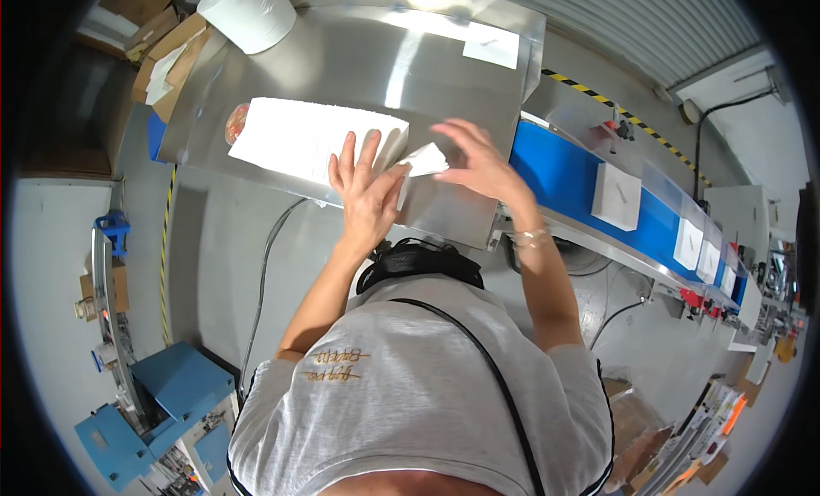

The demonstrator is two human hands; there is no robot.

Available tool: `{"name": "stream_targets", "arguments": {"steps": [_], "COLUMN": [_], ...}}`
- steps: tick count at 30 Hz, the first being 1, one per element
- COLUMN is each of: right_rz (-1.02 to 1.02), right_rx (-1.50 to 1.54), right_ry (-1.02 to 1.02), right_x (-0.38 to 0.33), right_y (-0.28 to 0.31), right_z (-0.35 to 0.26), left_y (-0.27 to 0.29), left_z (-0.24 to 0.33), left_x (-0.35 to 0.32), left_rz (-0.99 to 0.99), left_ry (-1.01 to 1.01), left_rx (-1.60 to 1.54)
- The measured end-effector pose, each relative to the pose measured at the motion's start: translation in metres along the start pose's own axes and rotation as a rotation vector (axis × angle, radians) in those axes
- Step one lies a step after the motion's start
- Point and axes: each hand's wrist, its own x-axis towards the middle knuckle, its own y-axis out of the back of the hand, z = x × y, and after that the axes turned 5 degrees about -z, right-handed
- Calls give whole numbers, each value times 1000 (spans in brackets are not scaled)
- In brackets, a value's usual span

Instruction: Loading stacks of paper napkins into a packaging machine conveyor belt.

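A long white paper-like pack [299,141] lies across the front of the metal table. My left hand [369,197] rests on its right end with the fingers spread, the thumb side against a small white folded flap [427,159]. Whether that flap joins the pack, I cannot tell. Just right of the flap, my right hand [483,164] is open, thumb and fingers apart around its outer end. A red round patch [237,124] shows at the pack's left end.
Beyond the metal table's [342,60] right edge runs a blue conveyor belt [555,176] carrying several white packs, the nearest white pack [616,197] by itself. A white roll [248,16] and cardboard box [171,64] stand back left; a white sheet [491,45] lies back right.
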Motion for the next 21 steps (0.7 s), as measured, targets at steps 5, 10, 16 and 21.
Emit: {"name": "stream_targets", "arguments": {"steps": [5, 10, 16, 21], "right_rz": [-86, 354, 713, 219], "right_rx": [724, 247, -532, -150], "right_ry": [-163, -648, -920, -207], "right_x": [0, -63, -104, -41], "right_y": [-24, 35, 58, 35], "right_z": [33, 74, 116, 49], "left_y": [7, 8, 1, 4], "left_z": [-5, -20, -19, -14], "left_x": [3, 0, 3, 3], "left_rz": [16, 57, 116, 62], "left_ry": [95, 96, 82, 82], "left_rx": [14, 22, 11, 24]}}
